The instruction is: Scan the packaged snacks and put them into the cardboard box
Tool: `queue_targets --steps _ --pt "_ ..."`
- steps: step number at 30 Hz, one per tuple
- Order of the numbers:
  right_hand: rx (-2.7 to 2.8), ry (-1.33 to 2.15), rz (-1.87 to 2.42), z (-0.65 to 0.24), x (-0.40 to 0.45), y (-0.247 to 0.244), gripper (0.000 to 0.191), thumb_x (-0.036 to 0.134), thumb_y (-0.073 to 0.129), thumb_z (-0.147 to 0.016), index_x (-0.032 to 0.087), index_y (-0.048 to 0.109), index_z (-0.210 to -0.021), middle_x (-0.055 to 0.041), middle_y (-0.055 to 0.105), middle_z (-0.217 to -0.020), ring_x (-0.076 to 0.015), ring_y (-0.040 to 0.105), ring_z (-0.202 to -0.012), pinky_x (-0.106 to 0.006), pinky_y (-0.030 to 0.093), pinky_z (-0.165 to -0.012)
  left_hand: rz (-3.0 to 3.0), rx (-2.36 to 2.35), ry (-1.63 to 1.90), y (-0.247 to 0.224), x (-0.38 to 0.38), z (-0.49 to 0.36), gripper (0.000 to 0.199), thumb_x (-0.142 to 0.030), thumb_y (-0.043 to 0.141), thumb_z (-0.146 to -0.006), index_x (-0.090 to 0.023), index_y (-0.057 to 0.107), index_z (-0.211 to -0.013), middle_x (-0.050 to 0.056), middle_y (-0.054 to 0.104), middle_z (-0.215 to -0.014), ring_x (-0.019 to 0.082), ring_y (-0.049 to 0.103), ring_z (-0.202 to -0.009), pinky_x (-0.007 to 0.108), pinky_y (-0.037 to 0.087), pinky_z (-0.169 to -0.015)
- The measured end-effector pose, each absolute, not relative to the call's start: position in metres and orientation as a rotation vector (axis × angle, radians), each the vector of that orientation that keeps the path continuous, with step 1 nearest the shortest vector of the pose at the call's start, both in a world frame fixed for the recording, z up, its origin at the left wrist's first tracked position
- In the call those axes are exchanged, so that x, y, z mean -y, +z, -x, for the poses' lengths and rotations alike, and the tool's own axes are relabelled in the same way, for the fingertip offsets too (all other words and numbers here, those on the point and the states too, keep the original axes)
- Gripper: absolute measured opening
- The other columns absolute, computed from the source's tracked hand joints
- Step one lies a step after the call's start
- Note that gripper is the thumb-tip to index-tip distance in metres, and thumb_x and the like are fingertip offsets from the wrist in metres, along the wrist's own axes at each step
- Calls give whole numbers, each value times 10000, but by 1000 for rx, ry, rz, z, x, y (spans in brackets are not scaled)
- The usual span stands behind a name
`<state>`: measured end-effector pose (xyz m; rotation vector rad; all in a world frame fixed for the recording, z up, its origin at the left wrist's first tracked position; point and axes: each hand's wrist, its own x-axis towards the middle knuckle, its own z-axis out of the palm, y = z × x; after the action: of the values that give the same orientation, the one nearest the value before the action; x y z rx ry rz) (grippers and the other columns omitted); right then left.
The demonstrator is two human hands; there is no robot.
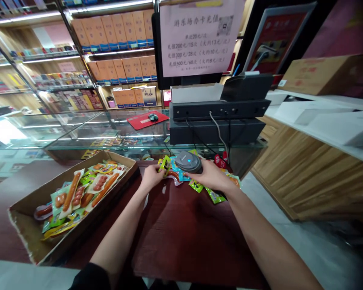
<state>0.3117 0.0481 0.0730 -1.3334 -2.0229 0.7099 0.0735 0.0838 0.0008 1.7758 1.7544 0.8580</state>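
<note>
Pinched in my left hand [153,176] is a small yellow-green snack packet [165,163]. Close beside it, my right hand [211,175] grips a rounded dark grey scanner [187,161] with a blue light on top; most of those fingers are hidden behind it. Under and around the scanner lie several packaged snacks, among them a sausage packet [174,177], a blue packet [186,176] and a green packet [214,196]. To the left, a shallow cardboard box [24,237] holds many wrapped sausages and other snack packets.
The dark red table [187,241] meets a glass display counter [124,152]. On the counter are a red mouse pad [139,121] with a mouse [153,117], and black till equipment [218,131] with hanging cables. A wood-panelled cabinet [314,165] stands to the right.
</note>
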Motion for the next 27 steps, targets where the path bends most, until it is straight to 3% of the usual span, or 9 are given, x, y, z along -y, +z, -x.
queue_targets --steps 3,8,13,19,27 --pt "2064 742 1325 -304 -45 71 360 381 696 -761 207 710 -1076 -68 748 -1042 -291 685 -1003 -378 538 -842 -1318 -1417 1054 -9 -82 -58 309 -341 749 -679 -132 727 -906 47 723 -770 209 686 -740 306 544 -688" --pt "2123 738 1306 -296 -45 63 402 364 696 -757 196 693 -1123 -95 729 -1086 -299 666 -1043 -396 531 -856 -925 -1105 1187 -15 -80 -50 589 -210 863 -554 -148 645 -1098 97 726 -1009 199 705 -804 307 596 -643" --pt "2111 765 1296 -292 -45 56 457 304 754 -690 219 690 -1135 -77 733 -1035 -290 672 -1009 -401 531 -854 -867 -1085 1151 -9 -77 -48 467 -218 837 -628 -116 663 -1049 119 723 -1009 209 711 -815 313 619 -646" --pt "2147 761 1305 -291 -45 56 423 331 711 -734 205 684 -1137 -82 723 -1066 -276 670 -1015 -377 528 -848 -899 -1084 1121 -9 -76 -49 412 -195 799 -666 -104 671 -1046 131 725 -1013 200 709 -790 294 612 -626" --pt "2151 766 1299 -291 -43 58 431 338 711 -745 198 676 -1151 -87 723 -1083 -282 665 -1026 -379 517 -859 -941 -1074 1092 -5 -71 -50 458 -215 796 -677 -99 668 -1101 149 720 -1054 212 712 -823 276 605 -624"
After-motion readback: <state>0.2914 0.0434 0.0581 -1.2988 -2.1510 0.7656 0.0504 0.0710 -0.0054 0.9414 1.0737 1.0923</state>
